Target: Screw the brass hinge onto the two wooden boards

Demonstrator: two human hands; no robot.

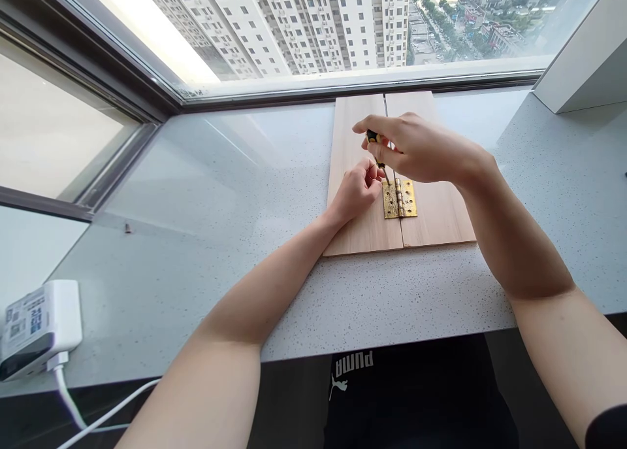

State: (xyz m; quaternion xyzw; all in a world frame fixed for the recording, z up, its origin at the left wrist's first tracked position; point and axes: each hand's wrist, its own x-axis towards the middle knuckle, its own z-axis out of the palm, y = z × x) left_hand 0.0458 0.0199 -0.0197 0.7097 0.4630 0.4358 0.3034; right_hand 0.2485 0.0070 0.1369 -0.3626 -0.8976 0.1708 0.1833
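Two pale wooden boards lie side by side on the windowsill, with a narrow gap between them. A brass hinge rests across the gap near their front end, one leaf on each board. My right hand grips the black and yellow handle of a screwdriver. Its shaft slants down to the upper edge of the hinge's left leaf. Beside that leaf, my left hand rests on the left board, fingers curled together next to the shaft. What they pinch, if anything, is hidden.
A small brownish piece, perhaps a screw, lies on the speckled sill at left. A white device with a plugged-in cable sits at the left front. A white box-like panel stands at right; the window frame runs behind.
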